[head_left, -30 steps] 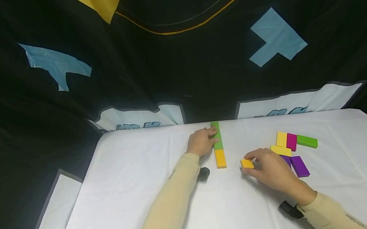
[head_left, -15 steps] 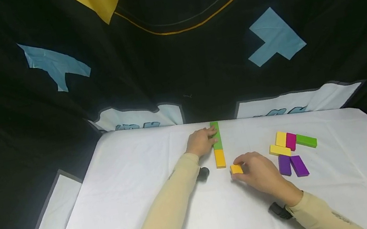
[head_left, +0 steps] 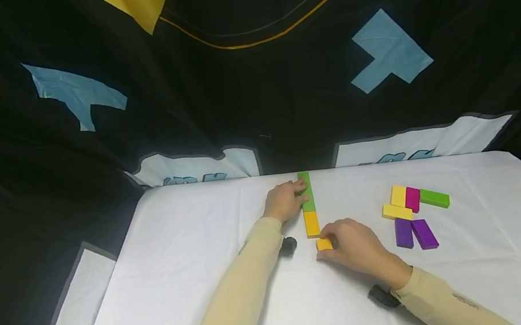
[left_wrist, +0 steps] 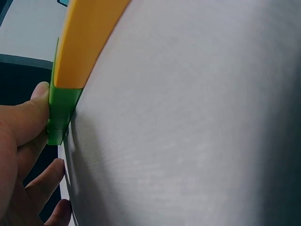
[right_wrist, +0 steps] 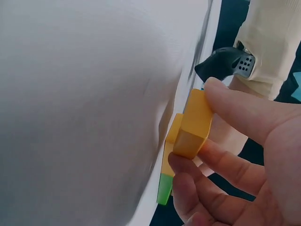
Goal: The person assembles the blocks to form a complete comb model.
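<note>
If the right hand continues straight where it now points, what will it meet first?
Probably the orange block lying end to end with the green block, though the height of the held block is unclear.

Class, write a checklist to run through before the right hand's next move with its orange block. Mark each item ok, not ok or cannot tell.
1. Grip: ok, the right hand pinches the held block.
2. Row steadied: ok, the left hand touches its green part.
3. Row straight: ok, the green part and orange end line up.
4. Held block in line with the row: not ok, it sits slightly right of it.
5. Held block touching the orange end: cannot tell.
6. Loose blocks out of the way: ok, they lie apart, to the right.
</note>
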Available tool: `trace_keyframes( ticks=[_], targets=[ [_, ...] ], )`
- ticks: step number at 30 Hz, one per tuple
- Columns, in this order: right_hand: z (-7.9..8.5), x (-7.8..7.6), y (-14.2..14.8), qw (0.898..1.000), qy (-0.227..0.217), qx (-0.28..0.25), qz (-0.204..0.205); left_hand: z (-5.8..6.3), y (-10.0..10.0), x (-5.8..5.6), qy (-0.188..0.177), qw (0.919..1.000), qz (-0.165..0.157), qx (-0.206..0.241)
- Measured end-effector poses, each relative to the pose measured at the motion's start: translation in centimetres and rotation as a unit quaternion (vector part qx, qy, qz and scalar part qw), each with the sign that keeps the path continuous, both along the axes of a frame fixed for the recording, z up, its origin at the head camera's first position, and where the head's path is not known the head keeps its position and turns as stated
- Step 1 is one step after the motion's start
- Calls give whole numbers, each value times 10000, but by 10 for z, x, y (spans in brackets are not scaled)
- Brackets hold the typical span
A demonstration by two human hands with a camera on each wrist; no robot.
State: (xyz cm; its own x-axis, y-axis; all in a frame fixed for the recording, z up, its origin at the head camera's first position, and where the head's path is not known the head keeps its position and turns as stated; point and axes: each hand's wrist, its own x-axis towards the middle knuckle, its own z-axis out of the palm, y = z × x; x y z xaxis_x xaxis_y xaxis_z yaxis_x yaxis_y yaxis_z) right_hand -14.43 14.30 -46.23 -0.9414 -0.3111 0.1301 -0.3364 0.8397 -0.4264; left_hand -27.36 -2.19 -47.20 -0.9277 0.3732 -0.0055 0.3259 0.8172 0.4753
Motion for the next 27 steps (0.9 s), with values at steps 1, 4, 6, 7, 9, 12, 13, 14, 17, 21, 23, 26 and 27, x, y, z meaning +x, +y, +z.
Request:
trace_keyframes(
  ticks=[1,4,6,7,9,12,13,14,17,21,23,26,27],
  targets=[
    [0,0,-1,10000,0,24,24,0,0,0,-7,10000,1,4],
    [-1,-2,-6,9999,-8,93,77,0,0,0,14,10000,-20,6],
    [-2,-3,-8,9998,-10,152,92,0,-1,0,38,10000,-51,-6],
    [-3,-3,-8,9998,-16,183,102,0,0,0,53,10000,-66,-13],
    [-3,-3,-9,9997,-33,227,126,0,0,0,68,9999,-85,-20],
    [-3,-3,-8,9995,-161,217,132,1,0,0,65,10000,-74,-17],
    [-2,-3,-7,9995,-205,209,115,1,0,0,59,10000,-69,-14],
    [-1,-2,-6,9995,-253,184,92,1,0,0,53,10000,-64,-6],
    [3,0,-1,9990,-427,99,-2,0,0,-1,65,10000,-64,-22],
    [5,3,4,9985,-550,5,21,0,0,-2,96,9999,-46,-19],
    [4,4,5,9986,-522,-11,97,-1,0,-2,96,10000,-19,-6],
    [1,5,4,9990,-422,-6,161,-2,0,-2,65,10000,-6,3],
    [0,6,3,9992,-365,12,174,-2,1,-2,58,10000,-7,-10]
  ],
)
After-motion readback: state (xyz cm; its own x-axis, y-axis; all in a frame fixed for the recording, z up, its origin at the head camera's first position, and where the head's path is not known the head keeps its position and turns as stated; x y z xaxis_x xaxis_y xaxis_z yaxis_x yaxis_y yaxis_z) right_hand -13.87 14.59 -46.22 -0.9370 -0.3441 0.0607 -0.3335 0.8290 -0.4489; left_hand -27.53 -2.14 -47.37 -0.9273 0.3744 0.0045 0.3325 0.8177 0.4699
